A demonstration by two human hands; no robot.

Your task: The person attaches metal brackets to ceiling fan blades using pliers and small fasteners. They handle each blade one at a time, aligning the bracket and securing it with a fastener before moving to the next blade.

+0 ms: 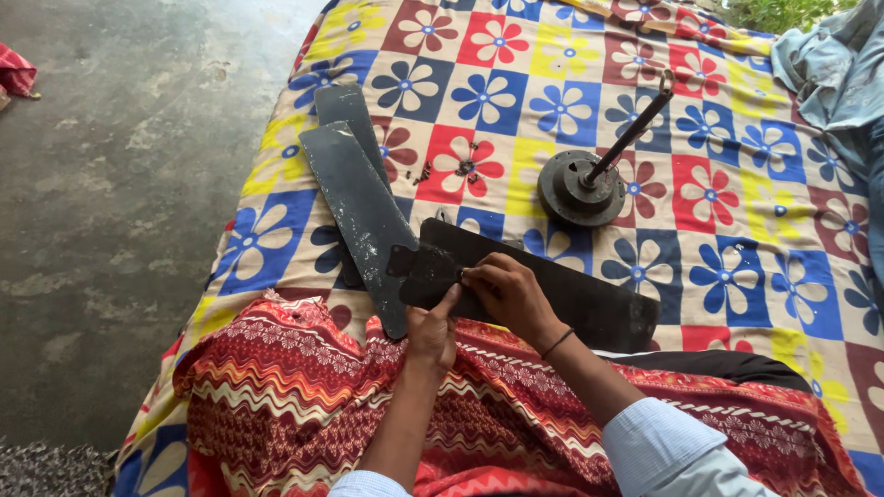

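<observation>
Left hand: my left hand (431,333) grips the bracket (419,273) end of the blade (552,285) from below, thumb up.
Right hand: my right hand (508,293) pinches at the bracket, fingers curled on it.
Blade: lies across the quilt (737,221) by my lap.
Other blades: two (354,193) stacked to the left.
Motor (580,189): beyond, rod (635,129) tilted up.
Screws (465,166): scattered between.

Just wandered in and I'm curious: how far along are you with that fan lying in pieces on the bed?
Already apart: the motor hub with its rod sits alone on the flowered sheet, two blades lie stacked aside, and small screws are scattered nearby. In hand: the left hand steadies a third blade by its bracket while the right hand works at that bracket. Nothing is joined to the hub.
</observation>
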